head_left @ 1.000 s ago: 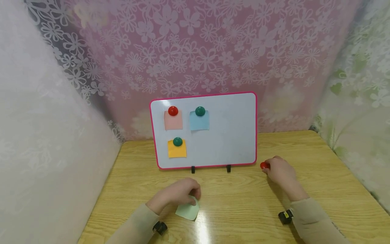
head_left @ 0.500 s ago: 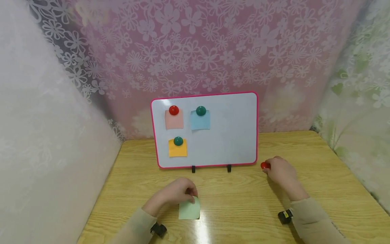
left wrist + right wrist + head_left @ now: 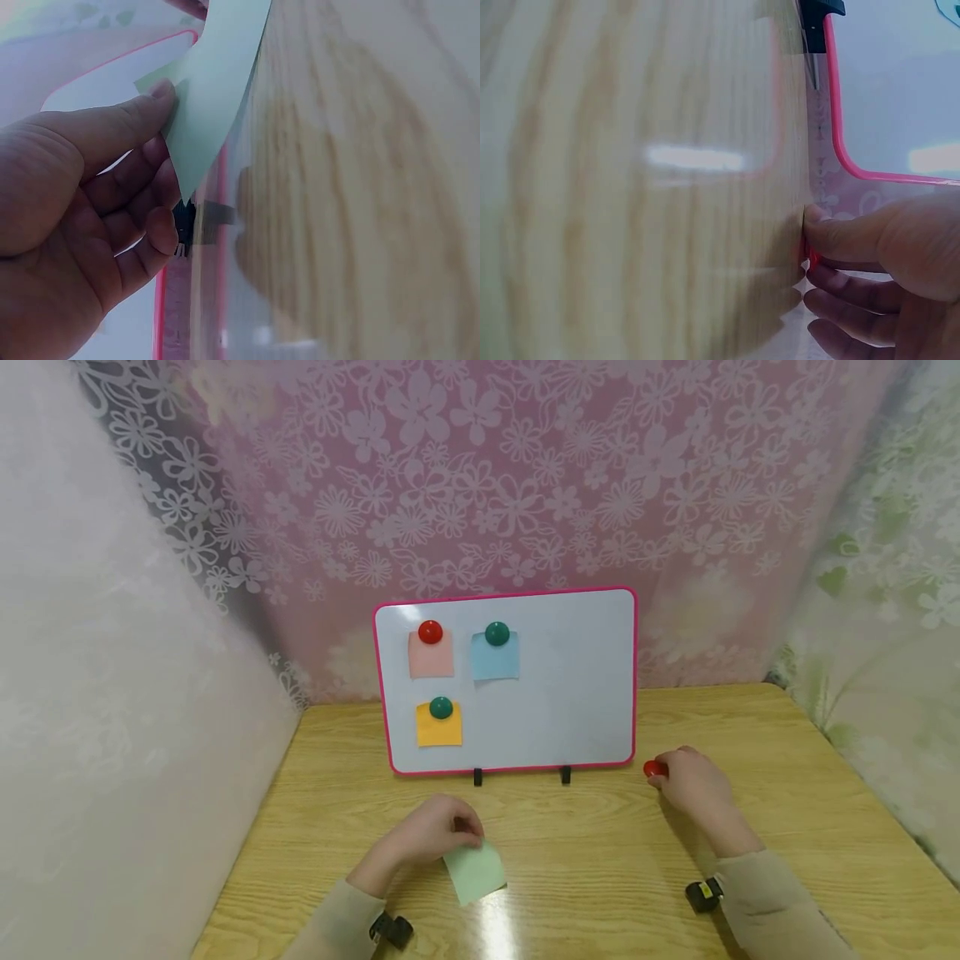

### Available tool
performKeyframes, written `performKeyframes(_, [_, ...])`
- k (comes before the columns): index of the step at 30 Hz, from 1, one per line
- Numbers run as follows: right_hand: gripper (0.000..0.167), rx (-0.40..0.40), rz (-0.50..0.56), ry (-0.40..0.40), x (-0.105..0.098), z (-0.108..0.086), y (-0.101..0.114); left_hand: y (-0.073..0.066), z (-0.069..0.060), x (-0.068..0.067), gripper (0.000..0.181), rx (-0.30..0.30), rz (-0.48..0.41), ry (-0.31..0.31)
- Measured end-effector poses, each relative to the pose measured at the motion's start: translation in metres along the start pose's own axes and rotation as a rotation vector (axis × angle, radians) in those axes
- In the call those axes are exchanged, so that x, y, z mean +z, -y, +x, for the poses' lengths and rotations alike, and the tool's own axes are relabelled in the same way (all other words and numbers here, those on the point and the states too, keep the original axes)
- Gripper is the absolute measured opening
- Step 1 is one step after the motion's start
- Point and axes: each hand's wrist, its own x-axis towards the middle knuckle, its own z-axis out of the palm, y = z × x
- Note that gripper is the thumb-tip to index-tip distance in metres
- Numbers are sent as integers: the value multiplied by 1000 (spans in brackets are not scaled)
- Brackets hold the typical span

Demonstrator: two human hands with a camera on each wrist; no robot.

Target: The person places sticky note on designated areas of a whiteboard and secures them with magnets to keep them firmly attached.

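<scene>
My left hand [image 3: 435,831] pinches a pale green sticky note [image 3: 476,871] by one edge, between thumb and fingers. The left wrist view shows the note [image 3: 214,97] bending away from the thumb, the other fingers curled below it. Off to the right, my right hand [image 3: 693,785] holds a round red magnet [image 3: 654,769] at the table surface, beside the whiteboard's lower right corner. From the right wrist, most of the magnet [image 3: 812,259] is hidden by the thumb and fingers.
A pink-edged whiteboard [image 3: 573,685] stands on black feet [image 3: 477,777] on the wooden table [image 3: 585,860]. It bears a pink note [image 3: 431,662] under a red magnet, and blue [image 3: 495,662] and orange notes [image 3: 439,732] under green magnets. Patterned cloth walls enclose the table.
My left hand has shifted slightly left, and the green note has swung so its lower end points more to the right. The right hand stays put with the red magnet.
</scene>
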Motion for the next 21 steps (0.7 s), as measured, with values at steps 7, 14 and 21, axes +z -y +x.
performKeyframes(7, [41, -3, 8, -4, -1, -2, 0, 0, 1, 0, 7, -31, -58, -40])
performKeyframes(14, [41, -2, 42, -14, 1, 0, -3, -3, 0, -1, 7, -36, -78, -68])
performKeyframes(21, [47, 5, 108, -9, 2, -2, -8, -3, -2, -2, 10, -18, -92, -93])
